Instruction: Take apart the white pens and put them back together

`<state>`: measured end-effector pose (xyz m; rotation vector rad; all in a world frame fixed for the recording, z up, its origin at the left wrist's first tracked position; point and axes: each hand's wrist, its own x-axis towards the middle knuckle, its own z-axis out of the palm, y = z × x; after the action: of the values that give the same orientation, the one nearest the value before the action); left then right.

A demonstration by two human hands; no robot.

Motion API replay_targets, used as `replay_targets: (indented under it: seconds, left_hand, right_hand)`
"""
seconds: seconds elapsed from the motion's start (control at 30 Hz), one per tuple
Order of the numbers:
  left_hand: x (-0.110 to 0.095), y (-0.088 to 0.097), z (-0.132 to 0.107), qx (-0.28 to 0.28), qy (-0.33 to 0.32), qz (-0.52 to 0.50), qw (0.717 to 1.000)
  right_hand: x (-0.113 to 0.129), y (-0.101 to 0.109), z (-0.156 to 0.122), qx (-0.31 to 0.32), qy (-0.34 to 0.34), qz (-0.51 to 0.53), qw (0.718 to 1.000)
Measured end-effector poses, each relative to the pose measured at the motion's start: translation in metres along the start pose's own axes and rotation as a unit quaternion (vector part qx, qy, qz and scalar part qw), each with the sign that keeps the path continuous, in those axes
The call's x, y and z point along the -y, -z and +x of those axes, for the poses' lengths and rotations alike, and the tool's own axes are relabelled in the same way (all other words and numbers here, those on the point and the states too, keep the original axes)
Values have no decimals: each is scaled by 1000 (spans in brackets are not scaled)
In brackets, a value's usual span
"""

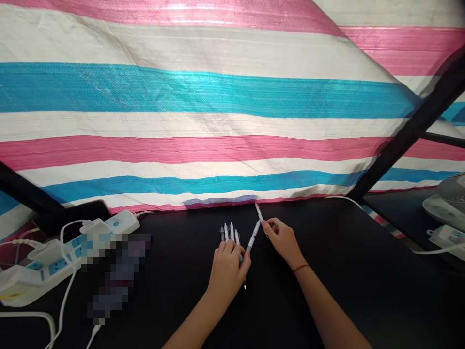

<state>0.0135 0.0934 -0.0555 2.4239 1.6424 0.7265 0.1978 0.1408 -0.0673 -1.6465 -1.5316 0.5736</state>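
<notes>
My left hand (228, 269) rests on the black table (345, 271), its fingers curled over a row of several white pens (228, 231) whose tips stick out beyond the knuckles. One more white pen (252, 237) slants out from between its thumb and forefinger. My right hand (284, 240) lies just to the right and pinches another white pen (259, 213), which points up and away toward the tarp. The two slanted pens cross or nearly touch near their middles.
A pink, white and blue striped tarp (203, 121) hangs behind the table. A white power strip (54, 252) with plugs and cables sits at the left, beside a blurred patch. A black bar (410, 131) slants at the right, with a fan (450, 198) and another strip (448, 237).
</notes>
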Motion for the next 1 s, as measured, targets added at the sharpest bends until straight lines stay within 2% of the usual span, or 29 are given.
replay_targets:
  seconds: [0.1, 0.2, 0.27, 0.37, 0.43, 0.5, 0.63, 0.77, 1.0]
  left_hand:
    - [5, 7, 3, 0, -34, -49, 998]
    - [9, 9, 6, -17, -47, -78, 996]
    - [11, 8, 7, -30, -31, -105, 994]
    - [15, 5, 8, -33, 41, -173, 984]
    - [17, 4, 10, -30, 88, -209, 973]
    - [20, 3, 12, -41, 102, -226, 968]
    - [26, 1, 15, -68, 49, -215, 973]
    - [30, 4, 17, -74, 28, -196, 977]
    - [28, 9, 18, -52, 59, -206, 975]
  right_hand:
    - [3, -1, 1, 34, 3, 133, 991]
    - [5, -2, 3, 72, -29, 251, 965]
    - [5, -2, 4, 84, -66, 318, 942]
    - [5, -1, 4, 97, -104, 380, 914]
    - [5, -2, 3, 115, -117, 391, 905]
    - [4, -4, 2, 130, -127, 385, 905]
    - [6, -5, 0, 148, -126, 353, 915]
    - [10, -2, -1, 161, -87, 345, 921]
    - [17, 4, -4, 124, -1, 310, 943]
